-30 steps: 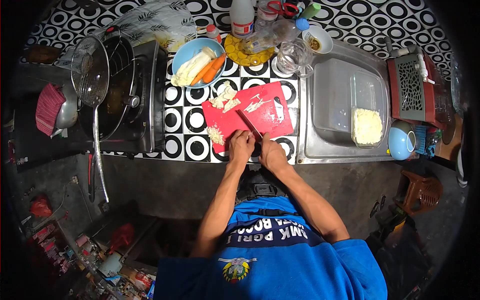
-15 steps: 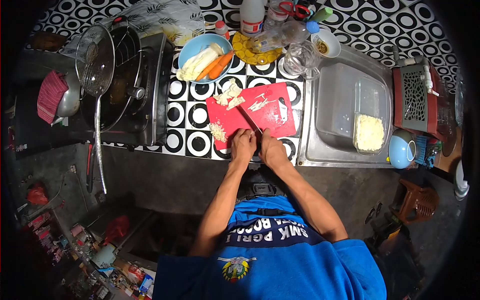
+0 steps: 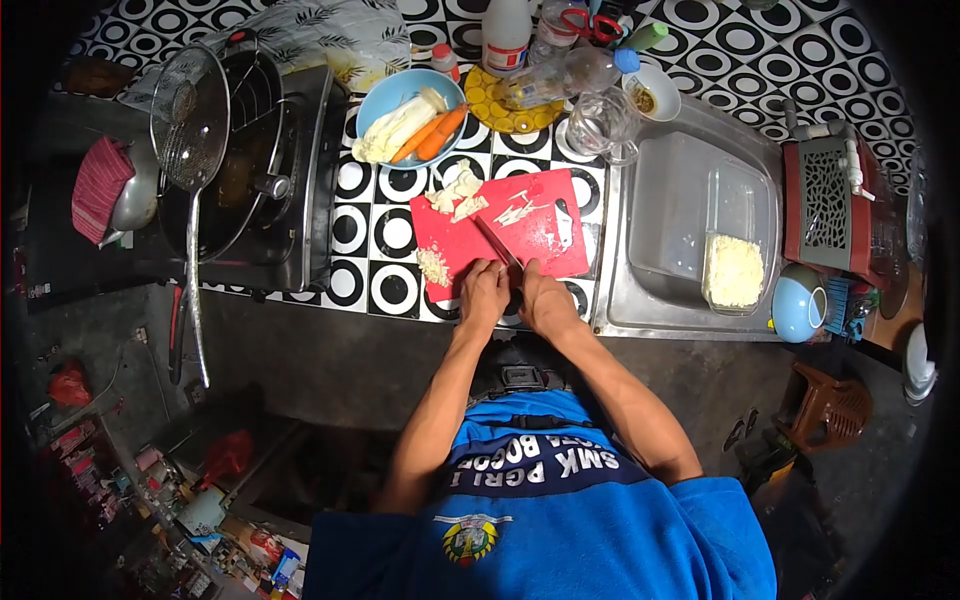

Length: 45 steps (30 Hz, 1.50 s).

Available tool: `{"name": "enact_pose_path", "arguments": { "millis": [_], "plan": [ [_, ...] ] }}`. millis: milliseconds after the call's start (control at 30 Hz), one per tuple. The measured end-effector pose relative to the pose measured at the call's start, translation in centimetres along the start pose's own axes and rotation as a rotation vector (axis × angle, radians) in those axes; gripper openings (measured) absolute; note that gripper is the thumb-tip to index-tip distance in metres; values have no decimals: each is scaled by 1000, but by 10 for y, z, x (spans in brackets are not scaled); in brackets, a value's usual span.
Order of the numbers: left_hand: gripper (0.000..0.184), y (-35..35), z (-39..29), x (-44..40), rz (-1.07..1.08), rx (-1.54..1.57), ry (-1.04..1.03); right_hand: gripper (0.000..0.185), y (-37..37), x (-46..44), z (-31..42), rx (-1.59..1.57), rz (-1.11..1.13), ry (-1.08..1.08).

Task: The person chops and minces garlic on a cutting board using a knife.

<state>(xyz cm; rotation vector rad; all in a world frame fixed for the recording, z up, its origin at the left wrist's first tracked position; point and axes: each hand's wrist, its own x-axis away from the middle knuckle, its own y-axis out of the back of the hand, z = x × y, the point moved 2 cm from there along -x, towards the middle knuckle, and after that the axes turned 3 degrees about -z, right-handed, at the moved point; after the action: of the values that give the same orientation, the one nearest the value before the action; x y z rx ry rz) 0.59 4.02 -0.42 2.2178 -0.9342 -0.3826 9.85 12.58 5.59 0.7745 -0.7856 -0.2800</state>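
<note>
We locate both hands at the near edge of the board. The right hand [image 3: 546, 298] is closed around the handle of the knife [image 3: 496, 241]. The left hand [image 3: 485, 290] has its fingers bent down, just left of the blade; we cannot tell whether it grips anything. The knife's long axis runs diagonally, tip pointing away from the person and to the left; the blade extends ahead and left of the right hand, over the red board [image 3: 460, 236].

On the board, we find a minced pile [image 3: 433, 266] at the left edge, thin strips [image 3: 520, 208] right of the blade, and pale chunks [image 3: 456, 193] at the far left corner. The board lies on the tiled surface [image 3: 394, 288].

To the right, the sink [image 3: 655, 322] holds a clear rectangular container [image 3: 737, 188], its near end filled with pale shredded food [image 3: 734, 272].

Beyond the board, we see the blue bowl [image 3: 376, 100], containing a pale vegetable [image 3: 398, 130] and carrots [image 3: 434, 138]. Right of it, a clear bottle [image 3: 550, 80] lies over the yellow plate [image 3: 500, 119]. Farther right, the white bowl [image 3: 667, 90] holds a small brownish portion [image 3: 643, 98].
</note>
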Motion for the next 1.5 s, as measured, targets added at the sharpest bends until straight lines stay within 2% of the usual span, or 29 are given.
{"name": "enact_pose_path", "arguments": {
  "millis": [133,233,333,533,633,733,867,967,1067,1200,1300,1433,1500],
  "plan": [
    [12,1,0,3,25,-27,17,50,-9,12,0,9,52,-95],
    [14,3,-1,3,42,-39,4,51,-18,2,3,-8,-30,-44],
    [15,3,-2,4,42,-34,10,54,-8,-16,9,-32,3,-50],
    [13,3,-4,4,16,-62,1,46,-11,8,4,-21,36,-75],
    [12,4,-2,2,22,-52,3,56,-22,2,3,-34,-25,-65],
    [11,3,-2,1,20,-60,43,60,-16,-15,2,-46,4,-26],
    [10,4,3,2,-63,25,40,59,-3,0,5,-43,41,-56],
    [12,5,5,4,-11,45,94,57,-14,8,-1,-55,28,-79],
    [12,10,-2,9,-13,30,17,53,-21,-2,1,-74,0,-51],
    [14,9,-3,13,145,-181,30,49,-9,-12,5,-83,-38,5],
    [23,6,-4,18,228,-262,65,44,-12,-1,4,-75,-16,-35],
    [39,5,-2,18,256,-212,141,41,-27,-1,3,-128,-42,-110],
    [27,12,-8,18,245,-225,68,42,-23,-8,6,-104,-36,-59]
  ]
}}
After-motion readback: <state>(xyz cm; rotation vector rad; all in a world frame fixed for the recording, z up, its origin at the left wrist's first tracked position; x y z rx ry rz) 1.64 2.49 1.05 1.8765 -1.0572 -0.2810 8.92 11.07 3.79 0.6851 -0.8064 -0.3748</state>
